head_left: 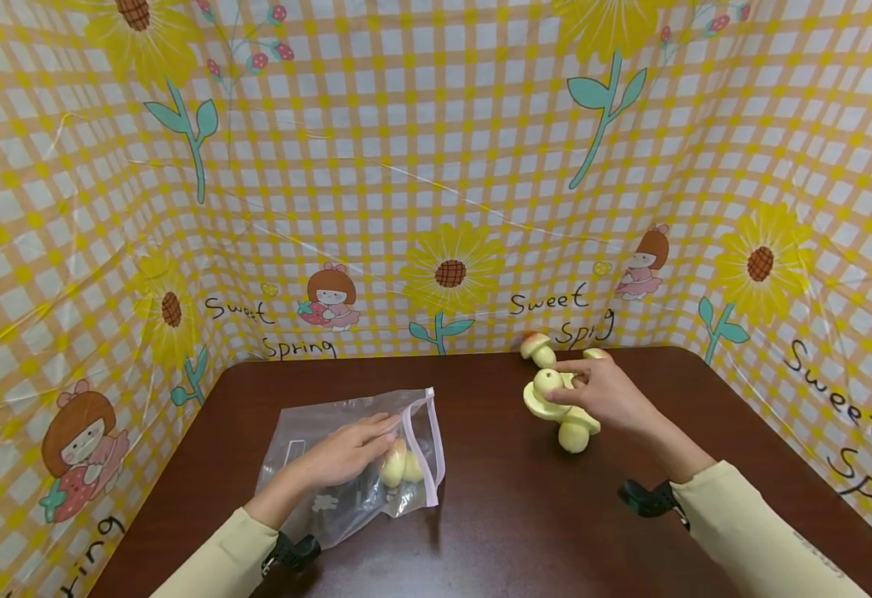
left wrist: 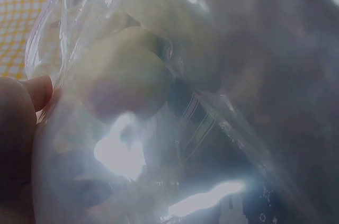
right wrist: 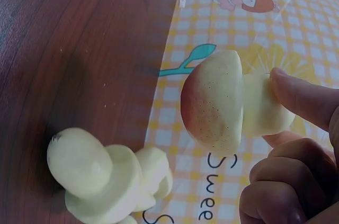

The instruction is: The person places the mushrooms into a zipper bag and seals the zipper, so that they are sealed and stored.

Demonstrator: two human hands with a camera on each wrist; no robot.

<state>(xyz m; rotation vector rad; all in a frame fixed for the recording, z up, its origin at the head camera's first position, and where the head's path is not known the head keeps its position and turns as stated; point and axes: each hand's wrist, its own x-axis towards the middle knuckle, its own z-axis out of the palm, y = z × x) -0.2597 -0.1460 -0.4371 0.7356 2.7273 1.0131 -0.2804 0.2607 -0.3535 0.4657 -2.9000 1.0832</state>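
Observation:
My right hand (head_left: 609,394) pinches a toy mushroom (right wrist: 214,105) by its pale stem, between thumb and finger. Its rounded cap has a reddish top and faces left in the right wrist view. Just below it in that view are more pale mushrooms (right wrist: 79,161), grouped close together. On the left, my left hand (head_left: 352,453) rests with extended fingers on a clear zip bag (head_left: 297,432) lying on the table. Inside the bag, near its mouth, are pale mushrooms (head_left: 394,467), blurred through the plastic in the left wrist view. The bag's pinkish-white zip edge (head_left: 438,448) points right and gapes.
A dark brown wooden table (head_left: 496,531) lies under everything. Behind it and at both sides hangs a checked cloth (head_left: 376,208) with sunflowers. One mushroom (head_left: 537,349) with a reddish cap stands by the back edge, and another (head_left: 574,436) lies nearer me, below the right hand.

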